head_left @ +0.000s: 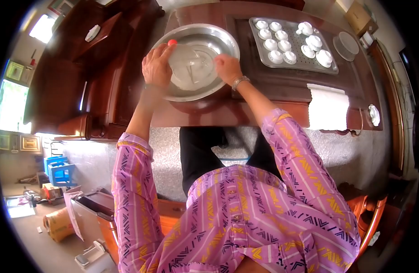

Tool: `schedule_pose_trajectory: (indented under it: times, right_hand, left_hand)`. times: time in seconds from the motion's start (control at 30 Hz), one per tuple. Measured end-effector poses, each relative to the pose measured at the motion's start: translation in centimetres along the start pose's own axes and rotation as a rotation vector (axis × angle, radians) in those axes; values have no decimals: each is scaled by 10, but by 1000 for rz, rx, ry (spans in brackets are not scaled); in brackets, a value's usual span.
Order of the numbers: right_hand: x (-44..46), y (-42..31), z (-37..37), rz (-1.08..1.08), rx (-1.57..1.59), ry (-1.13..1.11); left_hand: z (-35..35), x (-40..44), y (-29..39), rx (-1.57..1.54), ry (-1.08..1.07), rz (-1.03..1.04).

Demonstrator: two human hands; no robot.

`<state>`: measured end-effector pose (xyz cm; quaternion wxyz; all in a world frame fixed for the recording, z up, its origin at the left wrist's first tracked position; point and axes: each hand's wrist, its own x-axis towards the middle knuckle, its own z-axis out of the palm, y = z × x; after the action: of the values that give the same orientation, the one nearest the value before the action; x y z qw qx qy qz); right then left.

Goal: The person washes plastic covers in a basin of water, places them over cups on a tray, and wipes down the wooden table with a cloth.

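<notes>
A wide stainless steel basin (209,29) stands on the dark wooden table in front of me. Within its rim spreads a thin, pale, translucent sheet-like thing (191,68), its kind unclear. At the basin's left side my left hand (157,66) is closed at the edge of this sheet, its fingertips partly hidden. My right hand (228,69) makes a pinching fist at the sheet's right edge, over the basin's right side. A small round red thing (172,42) shows just beyond my left fingers; whether it belongs to the sheet I cannot tell.
A perforated metal tray (300,63) with white cups and a small white teapot (305,28) sits right of the basin. Beyond it are stacked white plates (346,45). A white cloth (328,107) hangs over the table's front edge. Left stands dark wooden furniture (59,77).
</notes>
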<state>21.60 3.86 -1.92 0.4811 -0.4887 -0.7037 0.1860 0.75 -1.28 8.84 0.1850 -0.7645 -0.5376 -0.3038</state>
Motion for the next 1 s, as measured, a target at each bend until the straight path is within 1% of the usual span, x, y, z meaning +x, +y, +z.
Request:
schedule_pose_trajectory:
  times: [0.03, 0.1, 0.13, 0.23, 0.27, 0.3, 0.33, 0.37, 0.47, 0.53, 0.57, 0.63, 0.77, 0.8, 0.83, 0.87, 0.9, 0.93, 0.97, 1.0]
  right_hand:
    - [5, 1, -2, -5, -4, -1]
    - [16, -2, -9, 193, 135, 33]
    - [22, -11, -13, 191, 129, 39]
    - [42, -48, -6, -42, 301, 82]
    - [47, -62, -6, -187, 369, 116]
    - [54, -73, -10, -130, 288, -7]
    - [58, -75, -7, -144, 242, 9]
    - [55, -84, -13, -102, 325, -48]
    - [47, -99, -35, -104, 297, -73]
    - [46, -106, -40, -153, 245, -268]
    - [46, -108, -42, -151, 242, -267]
    - [48, -110, -41, -67, 287, -262]
    - [66, -101, -31, -78, 334, -326]
    - [69, -102, -31, 0, 313, -370]
    - [71, -103, -30, 76, 291, -413]
    - [72, -103, -27, 49, 313, -346]
    - [71, -105, -28, 50, 310, -347]
    - [67, -108, -29, 14, 335, -195]
    - [65, -109, -32, -23, 358, -44]
    - [67, -108, -31, -23, 356, -44]
  left_hand:
    - [-2, -1, -1, -1, 6, -3]
    - [-9, -5, 0, 84, 18, 110]
    - [-12, -5, 2, 78, 24, 114]
    - [-25, 2, 20, 152, -45, 229]
    - [-26, 4, 24, 191, -73, 239]
    - [-16, 2, 11, 130, 0, 307]
    - [-23, 6, 17, 166, -3, 320]
    - [-34, 8, 25, 128, 6, 345]
    - [-43, 2, 25, 133, -10, 407]
    - [-48, 2, 24, 127, -13, 436]
    - [-49, 2, 23, 126, -8, 454]
    - [-51, 3, 22, 126, -4, 471]
    - [-56, 4, 20, 109, -6, 509]
    - [-56, 3, 19, 104, -16, 520]
    - [-56, 3, 17, 105, -17, 519]
    - [-54, 5, 14, 168, 1, 482]
    - [-53, 6, 14, 227, 19, 444]
    - [-52, 5, 16, 222, 19, 441]
    - [-52, 2, 20, 168, 93, 293]
    - [-52, -1, 21, 118, 166, 149]
